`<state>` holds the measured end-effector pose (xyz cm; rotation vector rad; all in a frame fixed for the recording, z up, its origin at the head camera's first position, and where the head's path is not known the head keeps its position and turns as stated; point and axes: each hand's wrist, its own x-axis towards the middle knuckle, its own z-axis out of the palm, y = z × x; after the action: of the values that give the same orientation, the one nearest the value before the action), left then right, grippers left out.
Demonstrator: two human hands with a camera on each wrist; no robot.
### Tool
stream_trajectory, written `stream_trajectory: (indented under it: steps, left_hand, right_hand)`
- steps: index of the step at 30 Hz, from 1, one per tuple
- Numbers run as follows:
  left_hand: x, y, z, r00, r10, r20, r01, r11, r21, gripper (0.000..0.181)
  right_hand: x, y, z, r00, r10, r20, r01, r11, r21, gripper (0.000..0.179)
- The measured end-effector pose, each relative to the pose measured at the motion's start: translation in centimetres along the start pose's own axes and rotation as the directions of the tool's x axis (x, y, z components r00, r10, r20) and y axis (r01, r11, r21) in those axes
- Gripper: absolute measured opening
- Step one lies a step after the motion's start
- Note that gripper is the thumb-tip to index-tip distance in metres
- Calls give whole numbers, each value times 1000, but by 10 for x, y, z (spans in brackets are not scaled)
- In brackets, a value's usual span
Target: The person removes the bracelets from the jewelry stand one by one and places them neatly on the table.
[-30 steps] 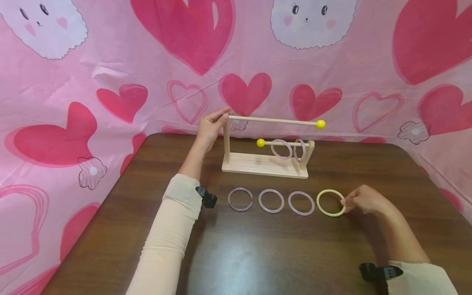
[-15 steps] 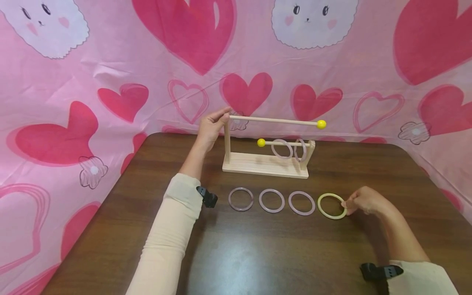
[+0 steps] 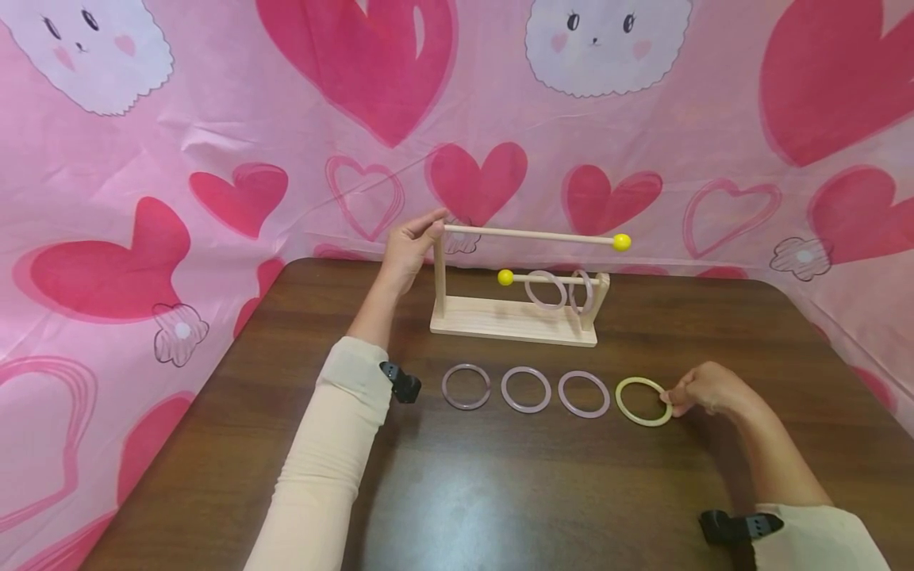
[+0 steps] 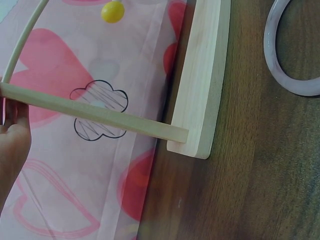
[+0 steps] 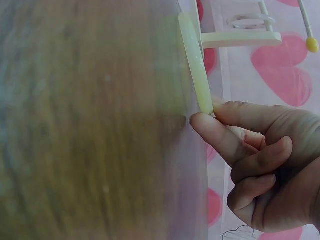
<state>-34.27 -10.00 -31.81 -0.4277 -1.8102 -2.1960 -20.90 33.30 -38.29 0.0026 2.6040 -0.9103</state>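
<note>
My right hand (image 3: 710, 388) pinches the right edge of a yellow-green bangle (image 5: 197, 65) between thumb and index finger; the other fingers curl in toward the palm. In the right wrist view the bangle shows edge-on, close over the table. At the back, my left hand (image 3: 408, 250) grips the top of the taller left post (image 4: 95, 112) of a wooden stand (image 3: 510, 319). Two pale purple bangles (image 3: 550, 307) hang on the stand's lower rod, toward its right post. The upper rod (image 3: 528, 233) bears none.
Left of the yellow-green bangle, a row of three bangles lies on the brown table (image 3: 457, 492): a greyish purple one (image 3: 466, 408), a light purple one (image 3: 528, 410) and another light purple one (image 3: 587, 415). Yellow balls (image 3: 622, 243) cap the rods. A pink heart-patterned cloth (image 3: 485, 103) hangs behind.
The yellow-green bangle, still pinched by my right hand, has shifted slightly toward me and tilted a little flatter. My left hand stays on the post.
</note>
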Motion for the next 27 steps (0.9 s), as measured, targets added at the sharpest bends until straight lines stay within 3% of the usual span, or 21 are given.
stream_trajectory:
  steps: [27]
  left_hand:
    - [-1, 1, 0, 1000, -5, -9, 5, 1000, 10, 31]
  right_hand:
    - [1, 4, 1, 1000, 8, 19, -8, 1000, -3, 18]
